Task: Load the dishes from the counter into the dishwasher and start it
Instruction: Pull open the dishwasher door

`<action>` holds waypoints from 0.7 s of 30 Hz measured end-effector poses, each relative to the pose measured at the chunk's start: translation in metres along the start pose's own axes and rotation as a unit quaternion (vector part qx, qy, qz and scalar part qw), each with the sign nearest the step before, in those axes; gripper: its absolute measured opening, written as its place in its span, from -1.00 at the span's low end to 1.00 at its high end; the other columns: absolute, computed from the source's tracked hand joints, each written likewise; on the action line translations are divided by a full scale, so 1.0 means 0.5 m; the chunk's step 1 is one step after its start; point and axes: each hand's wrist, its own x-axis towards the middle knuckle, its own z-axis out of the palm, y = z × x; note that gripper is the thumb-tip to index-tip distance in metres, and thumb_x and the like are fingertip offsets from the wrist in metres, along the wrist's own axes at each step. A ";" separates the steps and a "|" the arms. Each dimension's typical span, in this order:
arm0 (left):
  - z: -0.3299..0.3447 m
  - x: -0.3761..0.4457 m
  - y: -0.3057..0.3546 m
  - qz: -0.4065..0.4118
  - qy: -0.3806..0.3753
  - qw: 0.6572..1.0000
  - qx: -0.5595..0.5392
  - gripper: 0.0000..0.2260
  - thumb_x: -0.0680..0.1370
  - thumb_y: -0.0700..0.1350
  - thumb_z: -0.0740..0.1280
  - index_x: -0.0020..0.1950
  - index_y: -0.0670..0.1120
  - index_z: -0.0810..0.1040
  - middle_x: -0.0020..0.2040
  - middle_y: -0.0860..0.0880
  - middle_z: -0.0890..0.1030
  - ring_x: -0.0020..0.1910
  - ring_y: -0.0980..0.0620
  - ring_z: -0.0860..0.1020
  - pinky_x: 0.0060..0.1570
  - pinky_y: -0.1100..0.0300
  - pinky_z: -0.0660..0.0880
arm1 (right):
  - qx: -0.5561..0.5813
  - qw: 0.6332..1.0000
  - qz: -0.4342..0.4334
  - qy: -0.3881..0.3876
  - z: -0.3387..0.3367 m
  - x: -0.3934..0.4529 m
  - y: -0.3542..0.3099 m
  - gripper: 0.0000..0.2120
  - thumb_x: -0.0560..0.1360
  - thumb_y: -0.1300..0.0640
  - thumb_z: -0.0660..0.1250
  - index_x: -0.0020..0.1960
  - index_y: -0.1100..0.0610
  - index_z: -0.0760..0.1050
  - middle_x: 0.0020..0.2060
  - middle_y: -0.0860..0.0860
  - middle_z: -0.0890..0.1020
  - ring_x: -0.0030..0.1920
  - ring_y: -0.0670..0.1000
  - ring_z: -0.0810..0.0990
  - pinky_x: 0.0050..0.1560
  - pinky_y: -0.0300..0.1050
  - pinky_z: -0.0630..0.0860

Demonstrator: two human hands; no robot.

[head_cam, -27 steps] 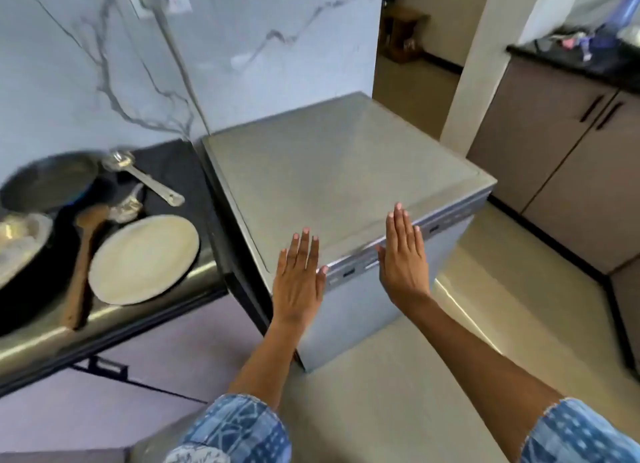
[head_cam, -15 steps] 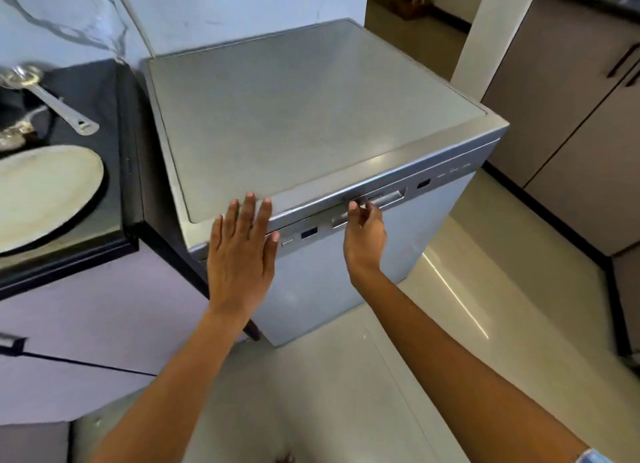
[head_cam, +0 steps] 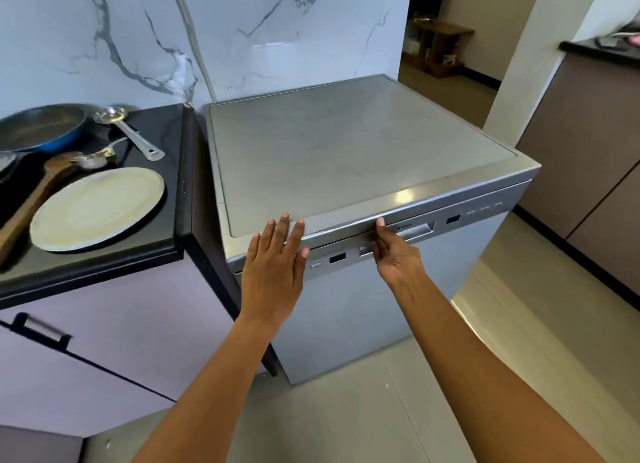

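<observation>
Two hands are at the front top edge of the dishwasher [head_cam: 363, 157]. The left hand [head_cam: 273, 265] lies flat with straight fingers, its fingertips [head_cam: 284, 219] resting on the lid's front rim near the left corner; it grasps nothing. The right hand [head_cam: 394, 251] is just beside it to the right, with its fingers curled into the recessed handle [head_cam: 412, 232] in the control strip and the thumb pressed up against the rim above, so it grips the handle. The door looks closed, flush under the lid.

The dishwasher is a silver-grey freestanding box with a flat matte top, a narrow control strip with small dark windows and buttons, and a plain front panel. It stands on the pale tile floor, against the marble wall, just beside the black tabletop [head_cam: 166, 244] to its left.

On the tabletop, well apart from both hands, lie the dishes: a round cream plate [head_cam: 98, 208] nearest the front, a wooden spoon [head_cam: 31, 199] to its left, a steel ladle [head_cam: 128, 131] behind it, a smaller metal spoon [head_cam: 97, 159] between them, and a blue pan [head_cam: 38, 126] at the back left.
</observation>
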 end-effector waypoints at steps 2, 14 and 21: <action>-0.001 0.000 -0.001 0.001 -0.005 1.000 -0.006 -0.45 0.63 0.11 -0.22 0.47 -0.07 0.28 0.46 -0.12 0.30 0.45 -0.13 0.24 0.38 0.01 0.12 | -0.014 1.000 -0.008 0.004 -0.002 -0.004 0.001 -0.68 0.36 0.30 0.46 0.08 0.28 0.50 0.04 0.15 0.61 -0.13 0.00 0.60 -0.28 -0.24 0.51; 0.006 0.003 -0.008 0.010 -0.002 1.000 -0.010 -0.49 0.62 0.08 -0.16 0.49 -0.06 0.23 0.49 -0.11 0.22 0.47 -0.12 0.18 0.40 0.02 0.06 | -0.089 0.994 -0.013 0.063 -0.014 0.013 -0.004 -0.22 0.04 0.07 0.65 0.14 0.28 0.42 -0.03 0.19 0.64 -0.08 0.10 0.65 0.12 -0.02 0.55; -0.019 0.003 0.004 -0.006 -0.057 0.998 -0.002 -0.35 0.52 0.24 -0.29 0.54 -0.03 0.01 0.55 -0.05 -0.05 0.52 -0.04 -0.06 0.41 0.10 -0.18 | -0.178 0.977 -0.037 0.112 -0.101 -0.096 -0.008 -0.67 0.21 0.12 0.60 -0.15 0.22 0.55 -0.20 0.10 0.68 -0.17 0.02 0.67 -0.09 -0.20 0.58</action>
